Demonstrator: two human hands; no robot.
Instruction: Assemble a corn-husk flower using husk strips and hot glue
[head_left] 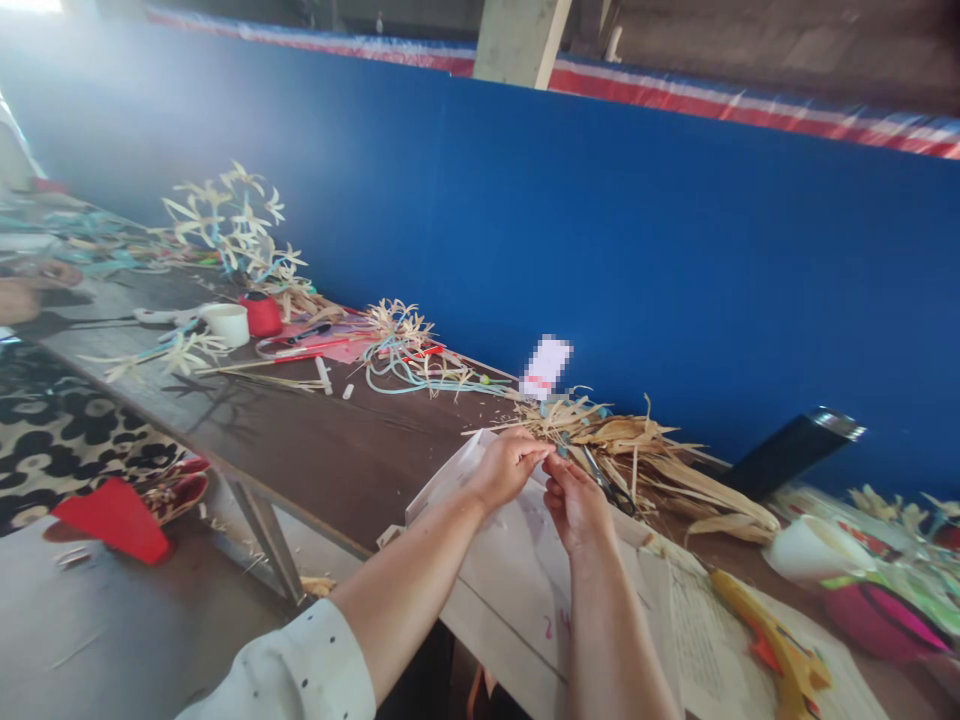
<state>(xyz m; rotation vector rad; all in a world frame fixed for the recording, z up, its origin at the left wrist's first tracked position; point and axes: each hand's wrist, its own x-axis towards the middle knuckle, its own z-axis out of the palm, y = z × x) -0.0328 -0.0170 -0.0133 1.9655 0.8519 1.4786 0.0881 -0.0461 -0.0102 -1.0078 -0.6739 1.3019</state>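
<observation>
Contents can't be made out in 2 containers: white mug (227,326), set toward the back edge of the table (322,440) at left, and cream cup (814,550), set at right. Black flask (791,455) is slanted in view by that back edge. Husk strips (637,440) are heaped along the same edge, just past the fingertips: tan, dry, thin, curled, frayed. Left hand (514,467) and right hand (579,497) are pinched narrow, fingertips brought together over white panel (495,560); whether anything is held can't be told. Yellow glue gun (772,635) is laid toward the near edge, right.
</observation>
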